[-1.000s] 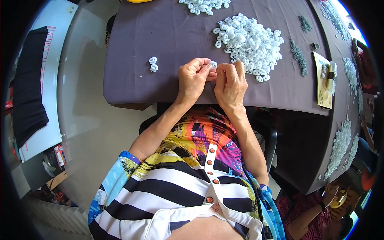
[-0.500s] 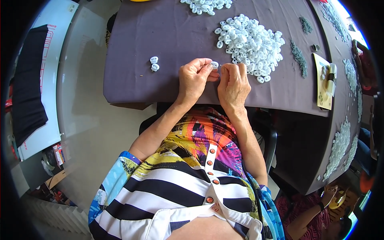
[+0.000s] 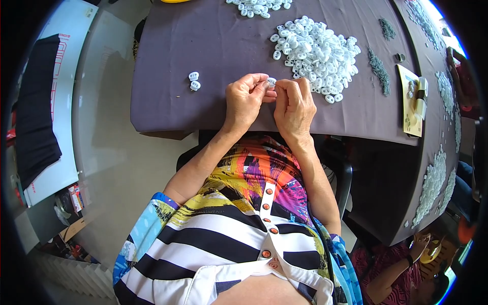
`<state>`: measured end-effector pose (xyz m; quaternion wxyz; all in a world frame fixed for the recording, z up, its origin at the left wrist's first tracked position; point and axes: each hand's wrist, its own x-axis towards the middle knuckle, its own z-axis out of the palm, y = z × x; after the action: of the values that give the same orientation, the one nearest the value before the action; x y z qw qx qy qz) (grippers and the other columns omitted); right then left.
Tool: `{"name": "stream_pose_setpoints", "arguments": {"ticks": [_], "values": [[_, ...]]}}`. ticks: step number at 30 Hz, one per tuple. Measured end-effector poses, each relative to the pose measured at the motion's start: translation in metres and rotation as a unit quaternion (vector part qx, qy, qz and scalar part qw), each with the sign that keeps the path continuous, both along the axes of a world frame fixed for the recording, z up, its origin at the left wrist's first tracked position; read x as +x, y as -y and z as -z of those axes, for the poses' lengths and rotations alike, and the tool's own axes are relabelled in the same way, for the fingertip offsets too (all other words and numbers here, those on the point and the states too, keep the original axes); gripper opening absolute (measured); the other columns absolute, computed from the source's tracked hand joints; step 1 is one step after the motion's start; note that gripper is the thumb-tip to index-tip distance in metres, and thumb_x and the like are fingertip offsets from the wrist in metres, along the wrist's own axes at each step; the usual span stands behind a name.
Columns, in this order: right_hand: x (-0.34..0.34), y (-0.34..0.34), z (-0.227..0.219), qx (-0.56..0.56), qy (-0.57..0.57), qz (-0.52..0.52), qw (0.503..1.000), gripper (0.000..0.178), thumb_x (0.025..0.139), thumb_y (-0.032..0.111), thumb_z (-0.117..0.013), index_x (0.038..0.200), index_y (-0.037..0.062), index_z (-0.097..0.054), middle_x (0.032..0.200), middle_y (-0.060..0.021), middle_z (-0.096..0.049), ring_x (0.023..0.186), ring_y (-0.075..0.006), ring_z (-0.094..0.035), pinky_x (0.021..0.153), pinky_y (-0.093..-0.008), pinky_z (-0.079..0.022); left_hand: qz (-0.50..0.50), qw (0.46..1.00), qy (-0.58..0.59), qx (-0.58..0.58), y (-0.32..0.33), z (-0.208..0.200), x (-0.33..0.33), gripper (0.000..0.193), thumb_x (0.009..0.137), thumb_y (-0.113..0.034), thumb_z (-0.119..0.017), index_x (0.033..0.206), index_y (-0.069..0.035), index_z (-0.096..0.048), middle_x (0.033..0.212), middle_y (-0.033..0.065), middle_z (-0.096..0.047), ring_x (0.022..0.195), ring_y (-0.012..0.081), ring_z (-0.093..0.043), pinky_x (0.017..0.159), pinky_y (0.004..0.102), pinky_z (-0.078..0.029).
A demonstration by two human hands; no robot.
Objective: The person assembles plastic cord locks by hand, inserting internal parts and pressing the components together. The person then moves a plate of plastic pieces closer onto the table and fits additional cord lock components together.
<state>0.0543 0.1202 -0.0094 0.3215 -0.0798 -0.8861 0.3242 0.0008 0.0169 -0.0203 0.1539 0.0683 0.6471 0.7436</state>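
Observation:
A small white oval plastic cord lock (image 3: 271, 81) with holes through it is pinched between the thumb and fingers of my left hand (image 3: 246, 99), just above the table's near edge. My right hand (image 3: 295, 108) is closed in a pinch with its fingertips right against that cord lock. Whatever tiny thing those fingertips may hold is hidden. Left of my hands, two more cord locks (image 3: 194, 81) lie touching each other on the dark table cover (image 3: 168, 101). A large heap of loose white cord-lock pieces (image 3: 317, 53) spreads just beyond my right hand.
Another white heap (image 3: 256, 6) sits at the far edge. Small grey-green piles (image 3: 378, 71) of tiny parts lie to the right, near a yellowish card (image 3: 409, 101). More pale pieces (image 3: 431, 188) cover the right-hand table, where another person's arm (image 3: 391, 277) shows below.
My right hand has shifted slightly left, bringing its fingertips up against the cord lock. My left hand keeps its pinch nearly in place.

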Motion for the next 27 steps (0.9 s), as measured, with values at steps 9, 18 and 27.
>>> {"name": "stream_pose_setpoints", "arguments": {"ticks": [9, 18, 27], "values": [[-0.0017, -0.0002, 0.0045, 0.032, -0.009, 0.0, 0.999, 0.007, 0.078, 0.004, -0.061, 0.083, 0.0092, -0.06, 0.076, -0.0067, -0.051, 0.065, -0.0245, -0.056, 0.053, -0.0339, -0.044, -0.008, 0.999, -0.037, -0.026, -0.0006, -0.0014, 0.003, 0.014, 0.088, 0.001, -0.055, 0.098, 0.007, -0.061, 0.084, 0.0072, -0.064, 0.071, 0.0093, -0.061, 0.065, 0.0253, -0.056], [-0.0038, -0.0011, 0.0076, 0.051, 0.009, -0.013, 0.999, 0.011, 0.073, 0.005, -0.061, 0.081, 0.0083, -0.054, 0.077, -0.0086, -0.046, 0.07, -0.0268, -0.052, 0.056, -0.0372, -0.043, -0.006, 0.996, -0.078, -0.049, 0.0005, 0.0041, 0.0029, 0.014, 0.087, 0.002, -0.055, 0.098, 0.005, -0.062, 0.083, 0.0051, -0.063, 0.071, 0.0087, -0.06, 0.066, 0.0247, -0.056], [-0.0075, 0.0011, 0.0098, 0.053, -0.029, -0.012, 0.998, 0.012, 0.071, -0.001, -0.06, 0.077, 0.0077, -0.056, 0.073, -0.0083, -0.047, 0.063, -0.0266, -0.051, 0.052, -0.0368, -0.042, 0.006, 0.996, -0.071, -0.054, 0.0007, 0.0046, 0.0006, 0.01, 0.087, 0.0, -0.055, 0.093, 0.005, -0.062, 0.078, 0.0018, -0.061, 0.068, 0.006, -0.058, 0.063, 0.022, -0.054]]}}
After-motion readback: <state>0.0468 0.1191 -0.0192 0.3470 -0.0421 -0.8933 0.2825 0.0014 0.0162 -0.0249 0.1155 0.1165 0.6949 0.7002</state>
